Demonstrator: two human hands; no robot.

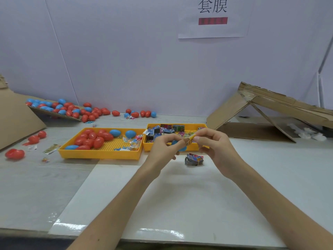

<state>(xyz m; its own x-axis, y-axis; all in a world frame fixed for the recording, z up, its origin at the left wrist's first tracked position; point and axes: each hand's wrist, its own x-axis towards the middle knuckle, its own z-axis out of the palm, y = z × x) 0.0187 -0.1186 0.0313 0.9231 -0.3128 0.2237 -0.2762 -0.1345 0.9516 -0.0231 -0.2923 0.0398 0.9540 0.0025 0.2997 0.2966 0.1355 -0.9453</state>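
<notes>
Both hands were raised close together over the near wall of the right yellow tray (180, 125), at 12 o'clock of the white sheet (162, 199).

- Left hand (165, 147): fingers curled round a blue egg shell (182, 149). Only part of the shell showed below the fingers.
- Right hand (214, 147): thumb and forefinger pinched a small yellow packet (191, 139). The left fingertips met the packet's other end.
- The packet sat just above the shell, between the two hands. Could not tell whether the two touched.

A banded bundle of printed cards (194, 159) lay on the table at 5 o'clock of the hands, near them. The right tray held small printed packs.

The left yellow tray (99, 156) stood at 9 o'clock, touching the right tray, with red and blue eggs and small wrapped toys in it. A heap of loose eggs (72, 110) lay at 10 o'clock by the wall. Folded cardboard (270, 109) lay at 2 o'clock. A paper sign (212, 31) hung at 12 o'clock.
</notes>
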